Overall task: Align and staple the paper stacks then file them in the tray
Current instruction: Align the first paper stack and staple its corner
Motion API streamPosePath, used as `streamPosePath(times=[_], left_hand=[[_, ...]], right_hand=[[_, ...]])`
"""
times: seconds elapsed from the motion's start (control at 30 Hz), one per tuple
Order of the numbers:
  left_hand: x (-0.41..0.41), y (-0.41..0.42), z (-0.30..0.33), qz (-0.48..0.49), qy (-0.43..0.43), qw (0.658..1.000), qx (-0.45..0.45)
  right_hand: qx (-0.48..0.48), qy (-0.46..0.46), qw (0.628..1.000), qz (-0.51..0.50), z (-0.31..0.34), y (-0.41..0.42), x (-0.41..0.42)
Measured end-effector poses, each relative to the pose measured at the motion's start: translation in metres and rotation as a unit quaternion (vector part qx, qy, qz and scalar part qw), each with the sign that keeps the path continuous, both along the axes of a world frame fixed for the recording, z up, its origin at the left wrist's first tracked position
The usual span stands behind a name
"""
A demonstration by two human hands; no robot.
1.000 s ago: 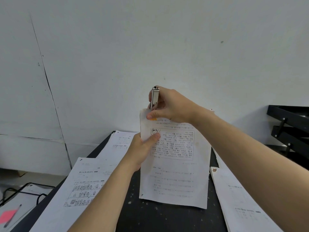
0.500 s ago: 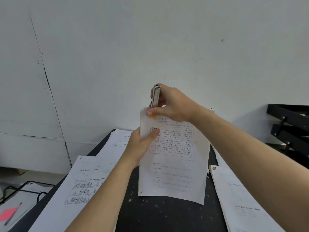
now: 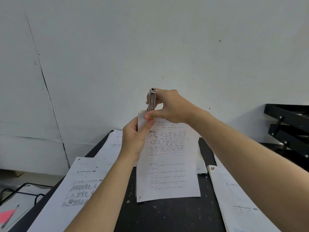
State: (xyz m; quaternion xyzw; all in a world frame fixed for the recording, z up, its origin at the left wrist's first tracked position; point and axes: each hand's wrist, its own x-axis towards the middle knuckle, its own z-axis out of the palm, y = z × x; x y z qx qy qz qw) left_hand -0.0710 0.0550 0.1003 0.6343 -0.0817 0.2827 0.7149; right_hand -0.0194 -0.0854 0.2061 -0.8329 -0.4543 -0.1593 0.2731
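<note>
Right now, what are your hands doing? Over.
Left hand holds the white printed paper stack upright. Right hand grips the silver metal stapler at its top left corner. Nothing in the way.

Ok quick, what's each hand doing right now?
Left hand: grips the upright white printed paper stack near its top corner.
Right hand: grips the silver metal stapler.

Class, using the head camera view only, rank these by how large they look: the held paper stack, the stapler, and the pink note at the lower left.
1. Held paper stack
2. Stapler; pink note: too alike, and the note is cut off.
</note>
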Motion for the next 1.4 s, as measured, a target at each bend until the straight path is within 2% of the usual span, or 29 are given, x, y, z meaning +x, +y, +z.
streamPosePath(times=[0.17,0.33,0.6,0.87,1.03,1.17,1.3,1.4], left_hand=[[-0.004,-0.001,0.007,-0.041,-0.01,0.999,0.007],[-0.002,-0.001,0.006,-0.037,-0.014,0.999,0.018],[0.001,-0.003,0.007,-0.047,-0.005,0.999,0.017],[0.004,0.0,0.006,-0.021,-0.011,0.999,0.042],[0.003,0.002,0.004,-0.018,-0.004,0.998,0.054],[0.003,0.007,-0.007,-0.062,0.044,0.995,0.063],[0.003,0.004,-0.022,-0.026,0.099,0.992,0.07],[0.005,0.001,-0.022,-0.021,0.107,0.993,0.053]], right_hand=[[0.02,0.018,1.0,0.012,-0.003,0.0,0.0],[0.061,0.066,0.996,0.026,0.005,-0.005,0.001],[0.042,0.044,0.998,0.011,0.007,-0.008,0.003],[0.087,0.027,0.996,0.014,-0.006,0.0,0.001],[0.077,0.046,0.996,0.006,-0.006,-0.002,0.004],[0.069,0.049,0.996,-0.012,-0.003,-0.008,0.005],[0.062,0.073,0.995,-0.023,-0.003,-0.014,0.004],[0.101,0.098,0.99,-0.024,-0.004,-0.015,0.002]])
